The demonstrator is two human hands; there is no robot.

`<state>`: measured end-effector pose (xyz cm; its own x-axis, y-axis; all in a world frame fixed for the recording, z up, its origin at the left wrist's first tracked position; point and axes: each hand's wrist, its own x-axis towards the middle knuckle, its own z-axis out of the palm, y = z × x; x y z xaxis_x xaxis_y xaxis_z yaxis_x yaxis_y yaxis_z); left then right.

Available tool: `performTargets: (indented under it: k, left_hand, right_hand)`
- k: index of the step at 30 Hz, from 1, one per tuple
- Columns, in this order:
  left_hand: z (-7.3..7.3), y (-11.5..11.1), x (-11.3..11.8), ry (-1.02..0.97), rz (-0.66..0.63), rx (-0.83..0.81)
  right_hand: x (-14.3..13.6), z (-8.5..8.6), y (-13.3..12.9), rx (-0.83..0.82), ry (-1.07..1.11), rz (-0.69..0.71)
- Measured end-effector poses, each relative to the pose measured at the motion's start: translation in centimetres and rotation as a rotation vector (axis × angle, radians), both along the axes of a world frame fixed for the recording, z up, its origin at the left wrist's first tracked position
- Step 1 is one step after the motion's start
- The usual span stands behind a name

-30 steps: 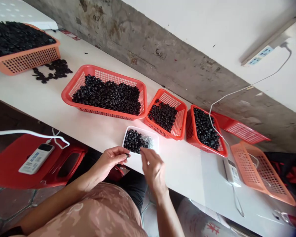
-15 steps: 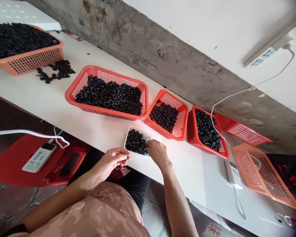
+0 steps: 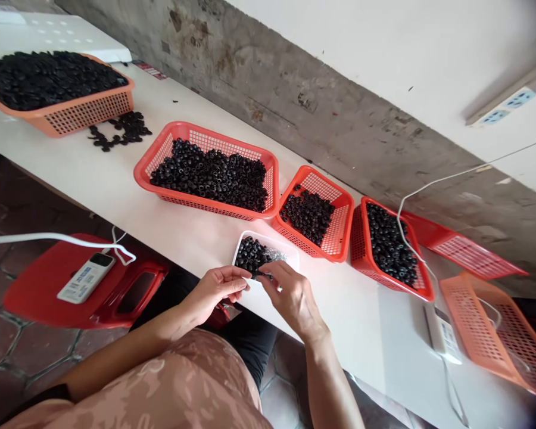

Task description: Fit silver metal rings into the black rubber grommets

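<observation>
Black beadlike pieces close to hand

My white plastic tub sits near the front edge of the tabletop, just beyond my hands, which seems to keep each reach short. The pieces fill its left part; silvery bits, too fine to name, lie beside them.

The fingers of my left hand are closed in a pinch, apparently on a small black piece at the tips. My right hand is just beside it, fingers curled toward the thumb; I cannot tell whether they grip anything. Both meet at the tub's near side, probably so I can watch them together.

Behind, a wide red mesh basket and two smaller red baskets hold more black parts, set farther back perhaps because the tub serves the nearer reach.
</observation>
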<state>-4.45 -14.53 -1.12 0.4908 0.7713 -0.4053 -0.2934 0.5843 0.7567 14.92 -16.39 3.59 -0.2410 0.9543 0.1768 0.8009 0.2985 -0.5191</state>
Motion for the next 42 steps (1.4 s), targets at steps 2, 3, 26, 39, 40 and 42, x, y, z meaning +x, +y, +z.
performTargets:
  k: [2, 3, 26, 39, 40, 42]
  left_hand:
    - [0.0, 0.1, 0.2, 0.017, 0.008, 0.02]
    - [0.1, 0.1, 0.3, 0.023, 0.006, 0.03]
    - [-0.1, -0.2, -0.2, 0.04, -0.056, 0.104]
    - [-0.7, -0.4, -0.1, -0.02, -0.063, 0.044]
    - [-0.7, -0.4, -0.1, -0.024, -0.066, 0.043]
    - [-0.8, -0.4, -0.1, -0.026, -0.07, 0.041]
  right_hand:
    - [-0.8, 0.6, -0.7, 0.049, -0.029, 0.084]
    - [-1.1, 0.7, -0.9, 0.072, -0.071, 0.112]
    - [-2.1, -2.6, -2.2, -0.003, 0.444, 0.001]
    - [-2.2, -3.4, -2.5, -0.009, 0.519, -0.048]
    - [-2.2, -3.5, -2.5, -0.011, 0.53, -0.053]
    - [-2.3, -3.6, -2.5, -0.01, 0.545, -0.06]
